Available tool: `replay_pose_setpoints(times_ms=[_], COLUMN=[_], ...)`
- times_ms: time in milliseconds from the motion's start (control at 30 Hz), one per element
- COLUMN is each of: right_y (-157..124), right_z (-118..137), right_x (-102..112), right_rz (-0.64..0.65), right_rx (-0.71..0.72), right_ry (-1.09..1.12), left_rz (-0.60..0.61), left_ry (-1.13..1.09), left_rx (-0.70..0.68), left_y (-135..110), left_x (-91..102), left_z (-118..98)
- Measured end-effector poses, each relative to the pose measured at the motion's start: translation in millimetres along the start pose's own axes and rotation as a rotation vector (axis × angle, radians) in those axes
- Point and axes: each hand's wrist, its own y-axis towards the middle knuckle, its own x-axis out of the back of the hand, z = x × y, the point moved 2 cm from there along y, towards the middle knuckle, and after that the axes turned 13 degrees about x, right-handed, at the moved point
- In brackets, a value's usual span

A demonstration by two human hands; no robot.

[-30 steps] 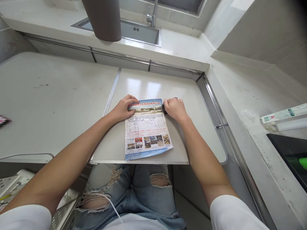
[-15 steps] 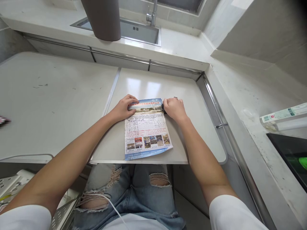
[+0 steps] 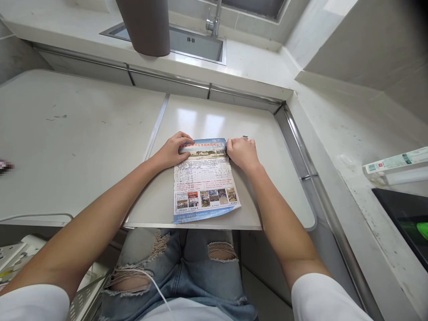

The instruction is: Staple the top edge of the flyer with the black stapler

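A printed paper flyer (image 3: 205, 180) lies on the white table, with colour photos near its bottom, blue bands at both ends and its lower right corner curling up. Dark, broken streaks run down its left side and across its upper right. My left hand (image 3: 176, 150) rests on the flyer's upper left edge, thumb and fingers apart, holding nothing. At the upper right edge, my right hand (image 3: 242, 152) is closed around a small dark object (image 3: 245, 137). Only a bit of it shows beyond the knuckles; the fingers hide the rest, so its kind is unclear.
The table (image 3: 100, 169) has a seam left of the flyer and small dark scraps on its left part. Behind it is a counter with a sink (image 3: 197, 43) and a brown cylinder (image 3: 147, 31). A metal rail (image 3: 301, 142) borders the right side.
My right hand has turned slightly; the dark part that showed beside its fingers at the flyer's edge is now hidden. My left hand and the flyer stay in place.
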Motion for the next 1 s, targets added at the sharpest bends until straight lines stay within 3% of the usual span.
replay_pose_setpoints(times_ms=[1000], right_y=[-3], right_z=[16], right_x=[-10], right_rz=[0.025], right_rx=[0.023], right_ry=[-0.183], left_rz=[-0.003], left_ry=[-0.018], left_rx=[-0.035], left_y=[-1], left_x=[-1.3], left_z=[2])
